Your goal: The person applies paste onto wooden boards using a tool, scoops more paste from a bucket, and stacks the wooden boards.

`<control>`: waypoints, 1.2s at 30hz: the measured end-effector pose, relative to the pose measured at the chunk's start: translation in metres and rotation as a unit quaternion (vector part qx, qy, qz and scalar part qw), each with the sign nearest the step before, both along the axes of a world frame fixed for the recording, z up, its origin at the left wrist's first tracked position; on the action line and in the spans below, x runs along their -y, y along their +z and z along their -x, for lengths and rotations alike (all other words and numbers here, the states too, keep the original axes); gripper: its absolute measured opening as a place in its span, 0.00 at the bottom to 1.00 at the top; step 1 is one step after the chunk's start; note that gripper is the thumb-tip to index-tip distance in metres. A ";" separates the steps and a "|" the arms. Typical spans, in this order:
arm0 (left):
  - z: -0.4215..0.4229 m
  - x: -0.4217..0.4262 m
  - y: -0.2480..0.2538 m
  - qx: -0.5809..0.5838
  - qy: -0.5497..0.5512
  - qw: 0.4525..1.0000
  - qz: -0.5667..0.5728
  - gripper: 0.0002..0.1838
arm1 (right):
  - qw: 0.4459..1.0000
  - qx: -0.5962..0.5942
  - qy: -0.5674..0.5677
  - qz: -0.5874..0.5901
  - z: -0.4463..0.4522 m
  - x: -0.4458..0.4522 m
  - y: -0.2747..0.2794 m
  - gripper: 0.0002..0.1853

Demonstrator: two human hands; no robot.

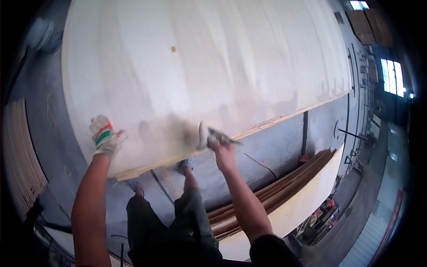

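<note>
A large pale wood sheet (pixel 200 66) with a rough, splintered near edge lies in front of me. On its near left corner rests my left hand (pixel 106 137), in a whitish glove with red and green patches, fingers apart and holding nothing. My right hand (pixel 219 146) is closed around a scraper (pixel 203 135) at the sheet's near edge. The scraper has a pale, wide blade, blurred a little, and whether it touches the surface I cannot tell. A dark smudge or shadow (pixel 175 131) shows on the wood left of the blade.
Brown sheets (pixel 284 178) are stacked at my right, beside a pale board (pixel 307 191). Another stack of sheets (pixel 24 147) stands at far left. My feet (pixel 187 164) are close to the sheet's edge. Tools and clutter (pixel 318 220) lie at lower right.
</note>
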State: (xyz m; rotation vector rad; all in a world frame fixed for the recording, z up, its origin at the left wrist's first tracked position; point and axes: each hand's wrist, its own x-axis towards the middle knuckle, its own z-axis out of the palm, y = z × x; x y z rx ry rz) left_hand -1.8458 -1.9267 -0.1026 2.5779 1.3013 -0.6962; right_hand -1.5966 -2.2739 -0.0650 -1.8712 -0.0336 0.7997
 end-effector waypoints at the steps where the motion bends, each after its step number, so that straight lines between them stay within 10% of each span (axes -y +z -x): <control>1: -0.009 0.009 0.009 -0.014 0.042 0.999 -0.004 0.60 | 0.996 0.080 0.017 0.026 -0.001 -0.016 -0.025 0.12; 2: -0.022 0.015 0.014 -0.024 0.078 0.997 -0.006 0.62 | 0.972 0.095 0.083 0.200 -0.011 -0.041 -0.018 0.11; 5: -0.036 0.017 0.027 -0.024 0.106 0.994 0.026 0.60 | 0.883 0.404 0.206 0.124 -0.001 -0.061 -0.007 0.12; 9: -0.045 0.014 0.029 -0.027 0.083 0.995 0.045 0.59 | 0.856 0.415 0.253 0.173 0.095 -0.043 0.006 0.14; 12: -0.018 -0.018 0.055 -0.037 0.059 0.998 0.005 0.50 | 0.969 0.155 0.148 0.121 0.147 -0.059 0.001 0.13; 13: 0.013 -0.053 0.062 0.113 0.070 0.964 0.229 0.44 | 0.982 0.119 0.136 0.057 0.164 -0.058 0.008 0.14; 15: 0.061 -0.095 0.148 0.286 0.091 0.935 0.187 0.28 | 0.993 0.062 0.091 0.035 0.197 -0.069 0.044 0.14; 17: 0.123 -0.155 0.127 0.490 0.061 0.866 0.080 0.24 | 0.999 0.002 0.046 0.027 0.228 -0.094 0.095 0.15; 21: 0.203 -0.215 0.152 0.446 0.111 0.886 0.059 0.22 | 0.997 -0.056 -0.047 -0.016 0.269 -0.092 0.062 0.18; 32: 0.326 -0.433 0.091 0.182 0.108 0.966 0.151 0.18 | 0.979 -0.076 -0.126 -0.142 0.200 -0.405 0.073 0.14; 36: 0.406 -0.499 0.057 0.322 0.459 0.771 0.301 0.09 | 0.983 -0.033 0.001 -0.180 0.125 -0.638 0.140 0.13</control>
